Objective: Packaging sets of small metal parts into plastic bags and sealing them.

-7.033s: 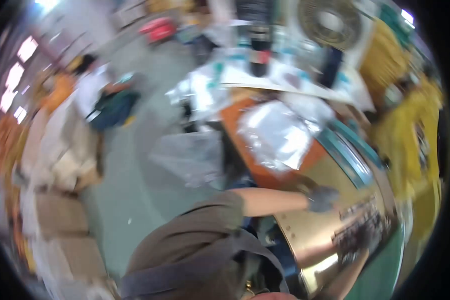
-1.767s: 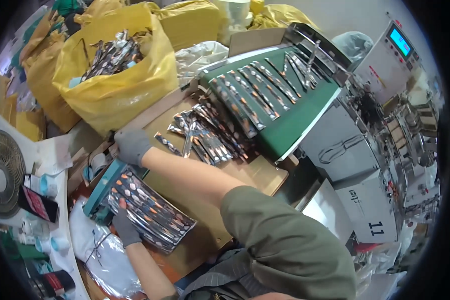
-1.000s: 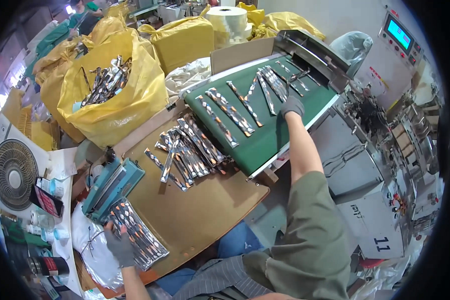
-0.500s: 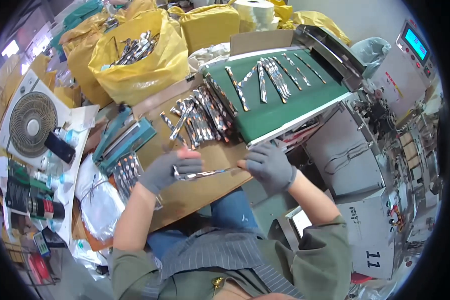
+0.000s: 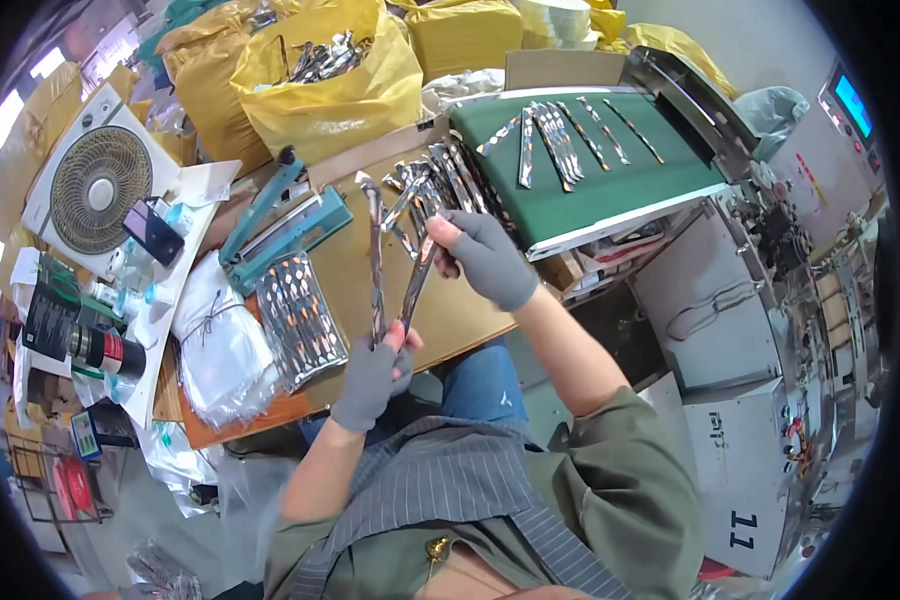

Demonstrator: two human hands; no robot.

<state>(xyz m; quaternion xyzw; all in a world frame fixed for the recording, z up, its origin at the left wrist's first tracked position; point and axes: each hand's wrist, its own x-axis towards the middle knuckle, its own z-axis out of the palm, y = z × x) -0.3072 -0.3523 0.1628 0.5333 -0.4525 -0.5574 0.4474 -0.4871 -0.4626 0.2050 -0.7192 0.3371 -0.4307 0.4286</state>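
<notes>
Two long, slim, patterned foil packets rise from my left hand (image 5: 372,382), whose gloved fingers are closed around their lower ends. The left packet (image 5: 376,260) stands nearly upright; the right packet (image 5: 415,290) leans to the right. My right hand (image 5: 485,258), also in a grey glove, pinches the upper end of the leaning one. Behind my hands, a pile of similar packets (image 5: 440,185) lies on the brown worktop (image 5: 460,310), partly hidden by my right hand. More packets (image 5: 555,145) lie spaced out on the green conveyor belt (image 5: 610,200).
A teal bag sealer (image 5: 295,240) stands left of the worktop's middle, with a row of packets (image 5: 300,320) in front of it. Clear plastic bags (image 5: 215,340) lie beside them. Farther left is a fan (image 5: 100,195). A yellow sack (image 5: 330,105) of packets stands behind; machinery (image 5: 740,290) flanks the right.
The single packet held level between my hands has given way to two raised packets. My right hand has moved up and left. One packet is gone from the belt's left end.
</notes>
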